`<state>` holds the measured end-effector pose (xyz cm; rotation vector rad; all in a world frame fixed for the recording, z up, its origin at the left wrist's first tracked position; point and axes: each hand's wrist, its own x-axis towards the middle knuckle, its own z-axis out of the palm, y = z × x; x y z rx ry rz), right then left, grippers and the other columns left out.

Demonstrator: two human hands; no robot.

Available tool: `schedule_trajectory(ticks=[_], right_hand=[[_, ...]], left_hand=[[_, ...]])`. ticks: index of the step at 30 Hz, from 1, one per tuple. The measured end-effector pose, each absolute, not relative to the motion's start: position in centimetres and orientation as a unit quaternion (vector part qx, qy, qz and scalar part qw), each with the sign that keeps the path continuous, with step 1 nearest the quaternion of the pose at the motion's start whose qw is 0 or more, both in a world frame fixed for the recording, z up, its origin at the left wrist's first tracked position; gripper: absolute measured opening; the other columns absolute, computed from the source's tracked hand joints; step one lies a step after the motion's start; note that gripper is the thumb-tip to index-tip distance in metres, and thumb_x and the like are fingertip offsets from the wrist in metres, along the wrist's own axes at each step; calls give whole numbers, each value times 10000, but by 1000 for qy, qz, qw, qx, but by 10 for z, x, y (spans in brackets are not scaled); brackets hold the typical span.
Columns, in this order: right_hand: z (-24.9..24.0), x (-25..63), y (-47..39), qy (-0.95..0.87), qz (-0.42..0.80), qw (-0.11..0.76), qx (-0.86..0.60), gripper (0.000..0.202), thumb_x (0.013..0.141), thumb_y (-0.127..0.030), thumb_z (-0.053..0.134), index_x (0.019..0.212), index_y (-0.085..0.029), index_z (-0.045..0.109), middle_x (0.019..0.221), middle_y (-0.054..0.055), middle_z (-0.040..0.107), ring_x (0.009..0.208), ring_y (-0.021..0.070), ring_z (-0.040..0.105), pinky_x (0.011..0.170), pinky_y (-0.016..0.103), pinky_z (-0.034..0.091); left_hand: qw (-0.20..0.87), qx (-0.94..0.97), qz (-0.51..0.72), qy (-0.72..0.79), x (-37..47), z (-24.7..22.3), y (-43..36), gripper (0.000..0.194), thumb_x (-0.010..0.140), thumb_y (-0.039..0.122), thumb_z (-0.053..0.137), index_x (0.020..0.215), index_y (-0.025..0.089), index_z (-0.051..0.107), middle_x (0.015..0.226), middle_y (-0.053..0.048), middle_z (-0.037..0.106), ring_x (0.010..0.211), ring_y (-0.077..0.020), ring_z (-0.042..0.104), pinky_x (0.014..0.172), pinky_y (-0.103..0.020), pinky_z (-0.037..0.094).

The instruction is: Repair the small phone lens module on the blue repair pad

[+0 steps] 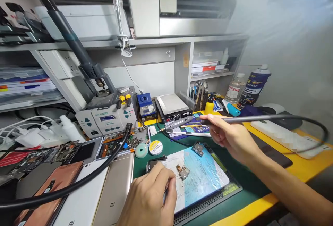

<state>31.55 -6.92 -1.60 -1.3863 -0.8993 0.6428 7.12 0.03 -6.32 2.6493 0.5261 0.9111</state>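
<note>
My right hand, raised over the far right of the mat, is closed round a slim black handle with a cable that loops off to the right; its exact kind is unclear. Low at the left edge of a blue-and-white picture pad, my left hand has its fingers curled together, and what they hold is mostly hidden. Just beyond its knuckles lies a dark small electronic part. On the pad sit a small metal part with a flex cable and a square dark module.
A grey pen-like tool and a white toothbrush lie behind the pad. A thick black hose arcs over phones at left. The rework station, heating plate and spray can stand behind.
</note>
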Motion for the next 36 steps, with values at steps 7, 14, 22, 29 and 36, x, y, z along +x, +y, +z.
schedule_trajectory(ticks=[7,14,22,29,36], right_hand=[[25,328,-9,-477,328,526,-623,163,846,-288,662,845,-136,602,608,-45,480,449,76,431,367,192,278],[56,305,102,-569,289,401,-658,183,952,-281,612,1018,-111,634,916,38,650,696,122,628,597,253,540],[57,273,169,-609,227,292,-701,268,957,-310,603,1154,-129,615,1103,80,647,904,198,658,769,369,568],[63,259,186,-599,208,217,-742,261,958,-299,604,1157,-132,612,1095,77,648,887,189,660,752,360,573],[63,260,168,-573,209,198,-768,257,964,-325,593,1125,-126,620,1046,71,656,831,170,660,709,327,572]], left_hand=[[138,926,306,174,71,-64,-1,179,920,133,444,823,207,575,757,-18,597,626,-155,593,569,-271,431],[128,928,300,178,70,-67,0,174,901,132,444,822,214,576,773,-30,613,624,-175,600,558,-286,434],[118,927,308,179,72,-71,1,157,859,109,454,811,215,558,770,-27,617,615,-180,602,546,-310,405],[115,927,308,179,72,-69,0,147,848,107,470,824,218,563,804,-32,647,630,-185,622,547,-315,408],[119,926,306,186,71,-66,-1,158,853,105,465,809,208,578,796,-44,654,627,-190,626,544,-316,398]])
